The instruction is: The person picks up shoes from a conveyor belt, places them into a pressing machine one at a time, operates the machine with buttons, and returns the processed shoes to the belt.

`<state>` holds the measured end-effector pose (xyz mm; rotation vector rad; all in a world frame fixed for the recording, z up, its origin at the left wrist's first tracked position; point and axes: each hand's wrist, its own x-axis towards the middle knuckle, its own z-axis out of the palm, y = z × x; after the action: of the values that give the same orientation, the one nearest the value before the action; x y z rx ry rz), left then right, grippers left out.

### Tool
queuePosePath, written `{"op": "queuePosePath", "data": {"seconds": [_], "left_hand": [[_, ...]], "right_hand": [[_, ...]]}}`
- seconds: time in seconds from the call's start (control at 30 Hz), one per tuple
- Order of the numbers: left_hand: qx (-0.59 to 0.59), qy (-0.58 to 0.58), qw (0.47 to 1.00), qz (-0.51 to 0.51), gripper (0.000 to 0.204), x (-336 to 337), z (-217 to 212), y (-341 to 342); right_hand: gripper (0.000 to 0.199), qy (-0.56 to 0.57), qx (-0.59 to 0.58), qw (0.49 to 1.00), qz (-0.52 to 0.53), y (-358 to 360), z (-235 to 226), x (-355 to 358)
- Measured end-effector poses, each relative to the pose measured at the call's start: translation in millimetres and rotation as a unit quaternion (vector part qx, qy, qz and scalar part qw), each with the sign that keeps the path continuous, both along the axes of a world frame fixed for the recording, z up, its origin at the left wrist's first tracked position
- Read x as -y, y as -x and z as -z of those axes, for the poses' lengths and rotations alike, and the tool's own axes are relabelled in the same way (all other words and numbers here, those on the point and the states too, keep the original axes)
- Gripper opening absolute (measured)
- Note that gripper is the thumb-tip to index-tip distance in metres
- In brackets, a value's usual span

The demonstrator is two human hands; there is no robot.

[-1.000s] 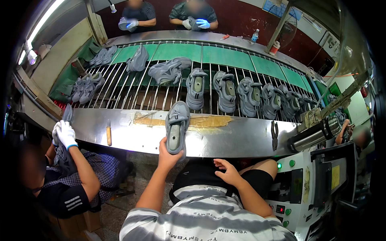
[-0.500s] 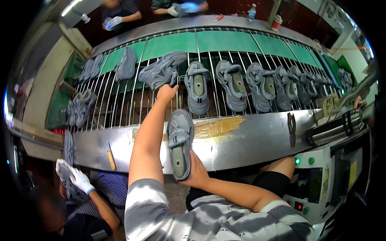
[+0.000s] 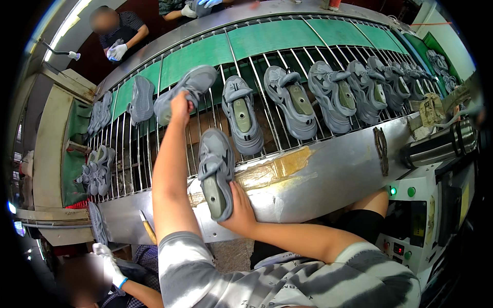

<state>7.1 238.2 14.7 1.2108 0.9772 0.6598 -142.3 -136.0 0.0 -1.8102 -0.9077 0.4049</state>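
My left hand (image 3: 181, 109) reaches over the rods and grips a grey sneaker (image 3: 197, 81) by its near side, fingers closed round it. That sneaker is tilted, its toe pointing up and to the right. Close to me, my right hand (image 3: 239, 211) is closed on the heel end of another grey sneaker (image 3: 216, 148), held above the metal ledge. Its laces and its green-grey insole (image 3: 212, 197) face up, toe pointing away from me. Just right of these, a similar sneaker (image 3: 242, 115) rests on the rods.
Several more grey sneakers (image 3: 290, 102) line the rod rack (image 3: 126, 169) to the right; others lie at left. A knife (image 3: 148, 228) and dark pliers-like tool (image 3: 380, 151) lie on the steel ledge (image 3: 328, 179). A control box (image 3: 411, 226) stands right. Gloved co-workers are at far left and lower left.
The sneaker in my left hand has turned, showing more of its top, and shifted left toward the neighbouring shoe. My right hand still holds its sneaker. The whole view has shifted and tilted.
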Motion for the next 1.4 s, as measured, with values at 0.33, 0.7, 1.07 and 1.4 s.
{"op": "queuePosePath", "data": {"seconds": [0.33,0.7,1.07,1.4], "left_hand": [[0.15,-0.091,0.977,-0.119,0.023,73.7,-192.4,178.8],[0.307,0.063,0.949,0.029,0.042,254.5,-215.4,259.9],[0.144,0.249,0.917,0.275,0.031,451.0,-252.6,218.2],[0.165,0.141,0.729,0.649,0.051,620.9,-307.4,163.6]], "right_hand": [[0.115,0.043,-0.078,0.996,0.01,-70.8,13.5,-117.7],[0.101,-0.152,-0.178,0.949,-0.211,-94.2,-21.1,-90.1],[0.058,-0.179,-0.084,0.946,-0.257,-83.7,-62.5,193.1],[0.088,-0.526,-0.337,0.778,-0.069,-71.9,-142.3,453.1]]}}
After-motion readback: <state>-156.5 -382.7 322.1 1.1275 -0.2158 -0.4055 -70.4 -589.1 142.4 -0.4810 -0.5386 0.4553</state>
